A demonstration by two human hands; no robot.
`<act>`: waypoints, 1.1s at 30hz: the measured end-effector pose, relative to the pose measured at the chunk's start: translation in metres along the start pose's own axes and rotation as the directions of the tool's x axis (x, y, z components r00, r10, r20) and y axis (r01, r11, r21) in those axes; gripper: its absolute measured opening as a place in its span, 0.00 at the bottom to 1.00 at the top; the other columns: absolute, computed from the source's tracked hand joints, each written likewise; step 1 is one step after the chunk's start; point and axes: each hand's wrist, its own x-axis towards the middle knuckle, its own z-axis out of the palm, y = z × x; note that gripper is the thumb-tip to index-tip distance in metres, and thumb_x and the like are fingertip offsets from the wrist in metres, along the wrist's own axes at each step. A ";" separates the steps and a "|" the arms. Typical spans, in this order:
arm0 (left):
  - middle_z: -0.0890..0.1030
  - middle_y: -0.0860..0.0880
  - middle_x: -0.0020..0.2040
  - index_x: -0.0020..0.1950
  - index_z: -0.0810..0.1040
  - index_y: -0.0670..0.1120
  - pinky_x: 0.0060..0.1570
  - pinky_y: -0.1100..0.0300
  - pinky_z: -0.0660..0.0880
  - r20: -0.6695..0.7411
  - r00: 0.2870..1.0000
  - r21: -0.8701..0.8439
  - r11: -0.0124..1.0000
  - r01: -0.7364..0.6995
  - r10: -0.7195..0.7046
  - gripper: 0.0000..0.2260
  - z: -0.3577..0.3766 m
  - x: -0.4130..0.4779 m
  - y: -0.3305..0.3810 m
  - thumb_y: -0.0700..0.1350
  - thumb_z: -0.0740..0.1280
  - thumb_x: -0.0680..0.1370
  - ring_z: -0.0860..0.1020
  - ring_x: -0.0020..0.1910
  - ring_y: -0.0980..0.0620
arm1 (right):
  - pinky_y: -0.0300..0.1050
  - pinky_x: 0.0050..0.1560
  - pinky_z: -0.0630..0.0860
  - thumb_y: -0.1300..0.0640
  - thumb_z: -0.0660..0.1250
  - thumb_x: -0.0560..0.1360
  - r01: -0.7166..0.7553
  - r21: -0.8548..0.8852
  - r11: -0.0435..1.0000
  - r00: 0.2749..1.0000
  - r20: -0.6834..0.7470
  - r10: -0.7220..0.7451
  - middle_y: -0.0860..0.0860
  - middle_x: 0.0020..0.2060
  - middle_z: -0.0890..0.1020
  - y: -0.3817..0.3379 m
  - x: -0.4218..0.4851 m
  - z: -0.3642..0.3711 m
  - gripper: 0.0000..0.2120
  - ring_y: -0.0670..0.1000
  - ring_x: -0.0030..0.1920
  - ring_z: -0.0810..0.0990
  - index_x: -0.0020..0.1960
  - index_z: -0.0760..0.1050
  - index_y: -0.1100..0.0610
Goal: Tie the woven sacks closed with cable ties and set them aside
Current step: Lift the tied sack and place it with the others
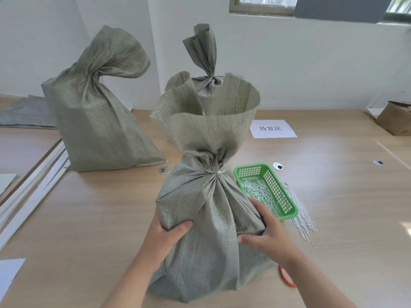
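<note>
Left hand [170, 233] and right hand [268, 235] clutch the tied sack [206, 210] — it stands between them (one per side).

The near sack's [206, 218] flared mouth is hiding the lower body of the far tied sack [204, 63], and its side is covering the left hand's [165, 234] fingers. The right edge is cutting off the cardboard box [395, 118]. An orange item [287, 280] at the near right is peeking out, mostly hidden.
</note>
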 end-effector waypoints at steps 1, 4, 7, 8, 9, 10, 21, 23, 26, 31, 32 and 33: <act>0.85 0.56 0.52 0.61 0.75 0.57 0.49 0.57 0.79 0.002 1.000 0.001 1.000 -0.007 0.007 0.34 -0.001 -0.001 0.004 0.53 0.79 0.56 0.83 0.52 0.55 | 0.56 0.66 0.76 0.46 0.85 0.58 0.005 0.014 1.000 1.000 -0.009 -0.005 0.47 0.65 0.80 -0.004 -0.002 0.001 0.46 0.49 0.66 0.78 0.72 0.70 0.47; 0.85 0.55 0.53 0.61 0.75 0.56 0.48 0.58 0.79 0.006 0.999 0.000 0.999 -0.038 0.038 0.34 0.000 -0.003 0.020 0.53 0.79 0.56 0.83 0.52 0.55 | 0.52 0.64 0.78 0.49 0.85 0.59 0.053 0.027 0.998 0.998 -0.031 -0.053 0.47 0.63 0.81 -0.015 -0.005 0.000 0.43 0.49 0.64 0.79 0.70 0.71 0.48; 0.85 0.53 0.55 0.63 0.75 0.54 0.48 0.58 0.80 0.001 0.996 0.025 0.996 -0.089 0.089 0.35 0.009 -0.008 0.039 0.53 0.78 0.57 0.83 0.54 0.54 | 0.40 0.57 0.79 0.58 0.84 0.60 0.109 0.062 0.992 0.994 -0.026 -0.107 0.45 0.59 0.82 -0.027 -0.006 -0.011 0.40 0.47 0.61 0.81 0.69 0.72 0.48; 0.85 0.54 0.54 0.63 0.75 0.54 0.45 0.60 0.80 -0.006 0.994 0.028 0.994 -0.108 0.108 0.34 0.015 -0.010 0.046 0.52 0.78 0.58 0.83 0.53 0.54 | 0.38 0.56 0.78 0.60 0.84 0.61 0.127 0.074 0.989 0.992 -0.021 -0.126 0.45 0.59 0.82 -0.030 -0.006 -0.017 0.40 0.46 0.60 0.81 0.68 0.72 0.48; 0.85 0.55 0.52 0.63 0.75 0.54 0.43 0.62 0.80 -0.017 0.992 0.029 0.992 -0.125 0.125 0.33 0.021 -0.012 0.053 0.51 0.78 0.58 0.83 0.52 0.56 | 0.37 0.55 0.78 0.60 0.84 0.61 0.148 0.083 0.985 0.989 -0.018 -0.147 0.45 0.58 0.82 -0.034 -0.006 -0.024 0.40 0.46 0.60 0.81 0.68 0.72 0.48; 0.85 0.56 0.52 0.62 0.74 0.55 0.42 0.63 0.80 -0.029 0.989 0.028 0.990 -0.141 0.142 0.33 0.029 -0.015 0.059 0.50 0.78 0.58 0.83 0.51 0.56 | 0.37 0.55 0.78 0.60 0.84 0.61 0.169 0.086 0.982 0.986 -0.019 -0.168 0.44 0.58 0.82 -0.038 -0.007 -0.031 0.39 0.46 0.59 0.81 0.68 0.72 0.48; 0.85 0.53 0.53 0.62 0.76 0.56 0.49 0.55 0.79 -0.080 0.967 0.020 0.970 -0.242 0.243 0.30 0.170 -0.032 0.111 0.51 0.78 0.60 0.84 0.53 0.52 | 0.39 0.51 0.79 0.58 0.83 0.60 0.274 0.165 0.947 0.961 -0.003 -0.277 0.46 0.54 0.84 -0.062 -0.014 -0.174 0.36 0.47 0.55 0.83 0.65 0.75 0.49; 0.85 0.52 0.54 0.63 0.76 0.54 0.50 0.53 0.79 -0.066 0.966 0.021 0.968 -0.250 0.250 0.32 0.195 -0.030 0.121 0.53 0.77 0.59 0.84 0.53 0.52 | 0.37 0.49 0.79 0.59 0.83 0.60 0.277 0.172 0.945 0.960 -0.011 -0.280 0.46 0.53 0.85 -0.067 -0.015 -0.202 0.35 0.47 0.54 0.84 0.65 0.75 0.49; 0.86 0.50 0.53 0.60 0.79 0.53 0.50 0.52 0.79 -0.031 0.965 0.032 0.966 -0.258 0.259 0.28 0.230 -0.019 0.133 0.54 0.77 0.60 0.84 0.53 0.50 | 0.37 0.49 0.79 0.59 0.83 0.60 0.283 0.166 0.945 0.959 -0.038 -0.280 0.46 0.53 0.85 -0.071 -0.013 -0.239 0.34 0.47 0.54 0.84 0.63 0.76 0.48; 0.85 0.50 0.56 0.68 0.74 0.51 0.54 0.50 0.80 0.042 0.961 -0.008 0.962 -0.272 0.272 0.36 0.279 0.019 0.145 0.54 0.78 0.60 0.83 0.56 0.49 | 0.42 0.49 0.81 0.57 0.83 0.60 0.270 0.149 0.951 0.960 -0.121 -0.254 0.48 0.53 0.85 -0.068 -0.003 -0.290 0.33 0.50 0.53 0.85 0.63 0.76 0.47; 0.85 0.51 0.56 0.67 0.74 0.52 0.55 0.49 0.80 0.062 0.960 -0.016 0.962 -0.273 0.273 0.36 0.289 0.027 0.147 0.54 0.78 0.60 0.83 0.56 0.49 | 0.42 0.48 0.82 0.57 0.83 0.60 0.271 0.140 0.952 0.958 -0.139 -0.252 0.49 0.52 0.85 -0.067 0.000 -0.300 0.33 0.51 0.53 0.85 0.62 0.76 0.48; 0.85 0.51 0.56 0.66 0.74 0.53 0.56 0.47 0.79 0.081 0.959 -0.019 0.963 -0.270 0.270 0.34 0.298 0.035 0.150 0.53 0.79 0.61 0.83 0.56 0.50 | 0.43 0.48 0.82 0.57 0.83 0.60 0.274 0.130 0.953 0.955 -0.157 -0.253 0.49 0.52 0.85 -0.067 0.003 -0.308 0.33 0.51 0.52 0.85 0.62 0.76 0.48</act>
